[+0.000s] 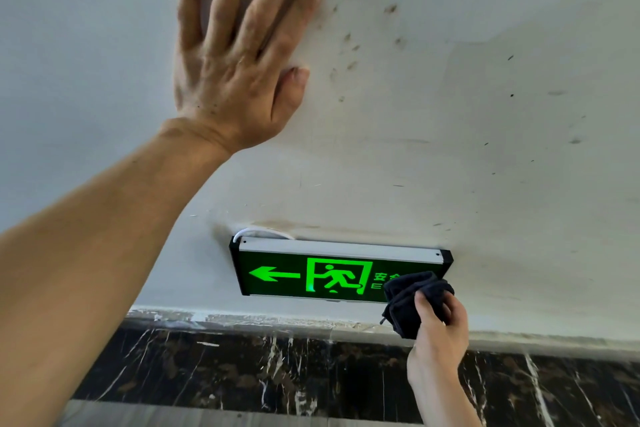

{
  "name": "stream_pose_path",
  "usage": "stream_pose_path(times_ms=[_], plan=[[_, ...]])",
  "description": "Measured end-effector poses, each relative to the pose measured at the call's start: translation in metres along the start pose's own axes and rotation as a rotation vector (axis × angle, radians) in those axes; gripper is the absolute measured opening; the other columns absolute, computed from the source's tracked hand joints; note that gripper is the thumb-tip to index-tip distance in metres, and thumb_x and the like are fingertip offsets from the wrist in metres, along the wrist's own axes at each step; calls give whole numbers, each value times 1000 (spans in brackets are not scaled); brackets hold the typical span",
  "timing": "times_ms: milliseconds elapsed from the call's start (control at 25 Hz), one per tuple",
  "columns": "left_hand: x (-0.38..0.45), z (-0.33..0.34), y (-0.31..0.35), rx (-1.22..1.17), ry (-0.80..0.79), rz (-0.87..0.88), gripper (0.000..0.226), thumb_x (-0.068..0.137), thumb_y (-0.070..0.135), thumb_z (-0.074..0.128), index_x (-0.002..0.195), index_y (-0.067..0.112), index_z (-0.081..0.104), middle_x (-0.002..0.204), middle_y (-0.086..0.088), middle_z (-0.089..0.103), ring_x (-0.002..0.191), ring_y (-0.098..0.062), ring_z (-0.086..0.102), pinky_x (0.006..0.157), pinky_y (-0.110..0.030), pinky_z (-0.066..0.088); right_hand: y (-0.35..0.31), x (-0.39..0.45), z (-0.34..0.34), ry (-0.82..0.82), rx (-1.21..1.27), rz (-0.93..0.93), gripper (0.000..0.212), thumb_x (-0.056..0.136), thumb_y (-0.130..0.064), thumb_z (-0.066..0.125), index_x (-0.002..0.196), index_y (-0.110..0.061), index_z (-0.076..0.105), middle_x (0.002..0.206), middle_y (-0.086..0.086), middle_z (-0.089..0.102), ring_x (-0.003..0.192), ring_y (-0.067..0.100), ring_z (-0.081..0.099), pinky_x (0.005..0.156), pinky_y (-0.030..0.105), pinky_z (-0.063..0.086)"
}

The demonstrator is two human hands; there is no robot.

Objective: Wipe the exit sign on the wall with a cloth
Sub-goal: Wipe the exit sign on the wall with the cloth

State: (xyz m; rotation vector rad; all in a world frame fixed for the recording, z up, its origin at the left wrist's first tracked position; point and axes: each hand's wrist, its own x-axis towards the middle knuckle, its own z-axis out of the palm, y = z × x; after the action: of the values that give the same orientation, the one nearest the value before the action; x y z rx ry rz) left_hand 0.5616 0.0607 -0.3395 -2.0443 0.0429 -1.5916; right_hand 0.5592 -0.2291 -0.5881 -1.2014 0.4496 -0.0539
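Landmark for all positions: the exit sign, a lit green panel mounted low on the white wall, just above the dark marble skirting. Left hand: well above the sign and toward its arrow end, palm flat on the wall, fingers spread and straight, grasping nothing. Judgement: this hand serves as a brace, taking body weight while the person leans down toward a low-set sign; it plays no part in the wiping. Right hand: below the sign's right end, fingers clenched around a bunched dark cloth, thumb lying over the front of the wad. The cloth projects upward past the fingertips and overlaps the sign's lower right corner, hiding the end of the lettering there. Contact between cloth and panel looks likely, though true pressure cannot be confirmed from this angle. Fingers themselves sit off the sign, just below its bottom edge; only fabric meets the face. Judgement: bunching the cloth gives a firm pad and keeps skin off the panel. The arrow, running-figure symbol and top rail lie uncovered to the left of the cloth. A white cable loops out of the wall at the sign's upper left corner; worth avoiding with any stroke that way.
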Motion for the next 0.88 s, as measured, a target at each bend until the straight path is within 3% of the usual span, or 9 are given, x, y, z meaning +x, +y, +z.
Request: stream_pose_path(times_ms=[240, 520, 720, 880], plan=[[2, 0, -1, -7, -6, -2, 56, 99, 36, 41, 150, 13, 40, 150, -16, 48, 139, -41, 33, 111, -69, 29, 11, -11, 17, -14, -10, 21, 30, 79, -3, 74, 82, -33, 69, 97, -11, 67, 92, 7, 62, 74, 24, 48], [2, 0, -2, -31, 1, -4, 55, 99, 37, 39, 149, 14, 41, 149, -13, 49, 139, -40, 36, 111, -68, 30, 29, -41, 48, -71, -39, 50, 41, 76, -1, 76, 71, -41, 73, 93, -6, 69, 90, 11, 64, 72, 26, 48], [3, 0, -1, -48, 12, -6, 55, 98, 38, 39, 148, 14, 44, 148, -13, 53, 138, -39, 39, 111, -67, 32, 50, -66, 76, -120, -97, 103, 32, 73, -2, 79, 74, -34, 73, 92, -1, 71, 91, 19, 66, 83, 39, 54], [5, 2, 0, -66, 24, -12, 56, 96, 38, 40, 146, 14, 48, 148, -11, 54, 138, -37, 40, 113, -64, 29, 70, -93, 103, -181, -157, 158, 26, 70, -3, 81, 76, -28, 75, 92, 4, 73, 91, 22, 68, 85, 42, 57]])
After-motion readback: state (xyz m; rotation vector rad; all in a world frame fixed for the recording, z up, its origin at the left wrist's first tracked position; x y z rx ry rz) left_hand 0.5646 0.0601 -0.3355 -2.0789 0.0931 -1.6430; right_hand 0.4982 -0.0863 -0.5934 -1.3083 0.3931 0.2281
